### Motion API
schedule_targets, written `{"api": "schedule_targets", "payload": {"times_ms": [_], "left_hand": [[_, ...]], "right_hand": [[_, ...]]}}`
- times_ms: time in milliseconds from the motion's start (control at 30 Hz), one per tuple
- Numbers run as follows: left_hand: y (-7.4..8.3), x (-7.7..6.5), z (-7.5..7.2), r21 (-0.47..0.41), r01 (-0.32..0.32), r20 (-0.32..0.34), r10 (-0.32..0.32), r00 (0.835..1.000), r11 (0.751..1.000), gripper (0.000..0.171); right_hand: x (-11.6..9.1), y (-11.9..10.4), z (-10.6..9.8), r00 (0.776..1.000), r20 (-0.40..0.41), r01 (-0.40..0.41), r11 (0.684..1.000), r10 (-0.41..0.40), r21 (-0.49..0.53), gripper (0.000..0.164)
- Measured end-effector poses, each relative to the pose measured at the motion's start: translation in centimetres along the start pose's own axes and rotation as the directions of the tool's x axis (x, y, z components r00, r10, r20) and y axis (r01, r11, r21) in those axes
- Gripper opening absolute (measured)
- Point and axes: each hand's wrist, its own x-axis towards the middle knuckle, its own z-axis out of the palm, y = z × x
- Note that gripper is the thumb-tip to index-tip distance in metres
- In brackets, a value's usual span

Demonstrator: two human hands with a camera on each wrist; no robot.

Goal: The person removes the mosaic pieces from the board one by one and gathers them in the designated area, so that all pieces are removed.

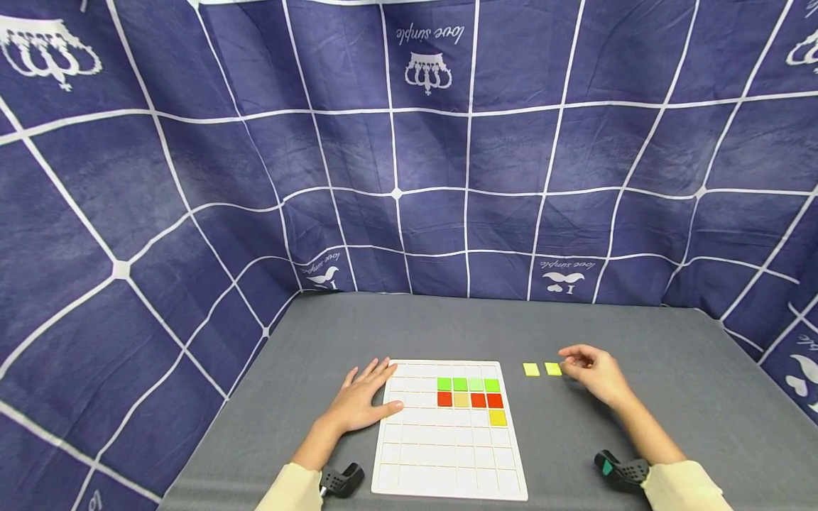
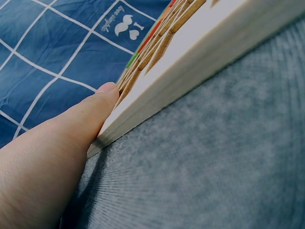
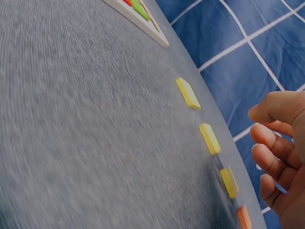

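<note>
A white grid board (image 1: 434,454) lies on the grey table, with square tiles in some of its cells: a row of green tiles (image 1: 460,385), a row of red tiles (image 1: 444,399) with one tan tile (image 1: 461,399), and one golden-yellow tile (image 1: 497,417). My left hand (image 1: 363,401) rests, fingers spread, on the board's left edge; its thumb (image 2: 102,109) lies over the rim. Right of the board, my right hand (image 1: 597,372) hovers over loose tiles, fingers loosely bent, holding nothing visible. Below it are yellow tiles (image 3: 209,139) and an orange tile (image 3: 244,217), partly out of view.
The loose tiles sit in a line on the grey tabletop (image 1: 396,326), running right from the board's far corner. A blue curtain (image 1: 428,156) with white lines hangs behind the table and on its left side. Both wrists carry black straps (image 1: 623,472).
</note>
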Motion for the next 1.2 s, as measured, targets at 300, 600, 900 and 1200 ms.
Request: {"api": "schedule_targets", "payload": {"times_ms": [300, 600, 900, 1200], "left_hand": [[0.0, 0.1, 0.1, -0.008, 0.001, -0.004, -0.001, 1.000, 1.000, 0.078], [-0.1, 0.1, 0.2, -0.006, 0.001, -0.003, -0.001, 1.000, 1.000, 0.080], [-0.2, 0.1, 0.2, 0.008, -0.003, -0.007, 0.003, 1.000, 1.000, 0.078], [-0.2, 0.0, 0.2, -0.004, -0.003, -0.006, 0.003, 1.000, 1.000, 0.078]], "right_hand": [[0.1, -0.9, 1.6, 1.000, 0.006, 0.026, 0.999, -0.027, 0.033, 0.017], [-0.1, -1.9, 2.8, 1.000, 0.028, 0.010, 0.997, -0.012, 0.073, 0.017], [-0.4, -2.9, 4.2, 0.999, 0.045, -0.003, 0.994, -0.002, 0.106, 0.015], [-0.5, -3.3, 5.4, 0.995, 0.099, -0.022, 0.988, 0.006, 0.153, 0.018]]}}
